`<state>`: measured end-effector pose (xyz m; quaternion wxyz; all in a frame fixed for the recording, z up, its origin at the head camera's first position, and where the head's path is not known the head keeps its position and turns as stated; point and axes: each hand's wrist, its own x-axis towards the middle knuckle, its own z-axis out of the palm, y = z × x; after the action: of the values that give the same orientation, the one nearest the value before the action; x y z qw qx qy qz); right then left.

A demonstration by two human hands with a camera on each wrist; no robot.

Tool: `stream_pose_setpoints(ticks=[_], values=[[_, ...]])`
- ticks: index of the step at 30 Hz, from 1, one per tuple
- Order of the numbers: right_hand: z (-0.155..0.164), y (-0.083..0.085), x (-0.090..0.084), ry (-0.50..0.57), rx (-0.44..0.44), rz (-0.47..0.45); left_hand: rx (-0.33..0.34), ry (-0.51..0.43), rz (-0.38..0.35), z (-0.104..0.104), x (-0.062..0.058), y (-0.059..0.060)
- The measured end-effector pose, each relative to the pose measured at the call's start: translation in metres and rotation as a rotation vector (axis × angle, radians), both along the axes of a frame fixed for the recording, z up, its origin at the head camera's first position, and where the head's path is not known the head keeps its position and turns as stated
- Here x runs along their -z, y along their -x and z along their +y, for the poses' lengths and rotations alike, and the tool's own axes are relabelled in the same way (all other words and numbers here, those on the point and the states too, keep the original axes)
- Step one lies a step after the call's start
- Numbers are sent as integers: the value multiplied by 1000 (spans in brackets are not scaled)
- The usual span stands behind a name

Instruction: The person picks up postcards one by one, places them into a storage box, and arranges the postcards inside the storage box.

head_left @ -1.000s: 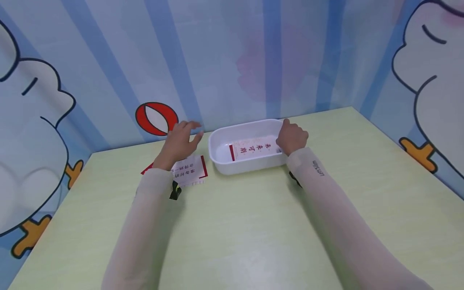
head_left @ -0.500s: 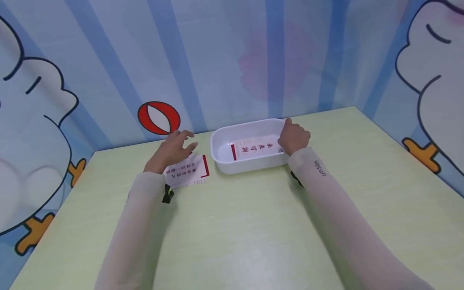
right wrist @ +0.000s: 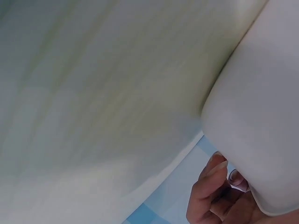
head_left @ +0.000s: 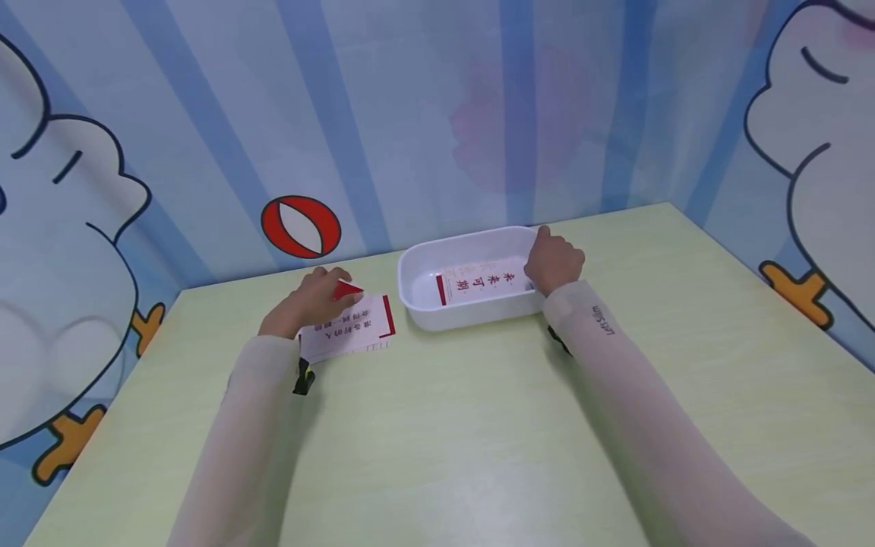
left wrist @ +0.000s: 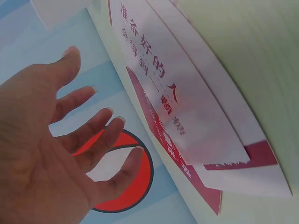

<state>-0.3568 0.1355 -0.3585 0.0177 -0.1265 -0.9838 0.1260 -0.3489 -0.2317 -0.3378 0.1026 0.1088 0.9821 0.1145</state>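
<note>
On the green table (head_left: 478, 425), from the head view, our left hand (head_left: 307, 302) rests at nine o'clock of the white tray (head_left: 417, 304), on the stacked cards (head_left: 352, 334); our right hand (head_left: 552, 262) grips the tray's three o'clock rim. Left wrist view: fingers (left wrist: 88, 140) spread, holding nothing, cards (left wrist: 187, 116) alongside, so we should slide one card free. Right wrist view: fingers (right wrist: 210, 186) curl round the tray (right wrist: 261, 116), steadying it.

Even, bright, diffuse light fills all three views. The arms cast only soft, faint shadows on the pale green matte tabletop (head_left: 465, 425), which shows a mild pale sheen near the bottom. The head view is fairly sharp, with walls bowing at the edges. The right wrist view is smeared and unfocused; the left wrist view is close and slightly soft.
</note>
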Motion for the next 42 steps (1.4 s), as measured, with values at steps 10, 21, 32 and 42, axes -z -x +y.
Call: stream_pose_setpoints(ticks=[10, 21, 32, 42], values=[[-1, -2, -1, -6, -5, 12, -1, 61, -54, -17, 0, -7], [0, -3, 1, -5, -13, 8, -36, 104, -111, -21, 4, -10], [-2, -4, -2, -10, -8, 20, -44, 111, -126, -28, 7, -11], [-1, -1, 1, -8, -14, 15, -71, 77, -120, -27, 10, -11]])
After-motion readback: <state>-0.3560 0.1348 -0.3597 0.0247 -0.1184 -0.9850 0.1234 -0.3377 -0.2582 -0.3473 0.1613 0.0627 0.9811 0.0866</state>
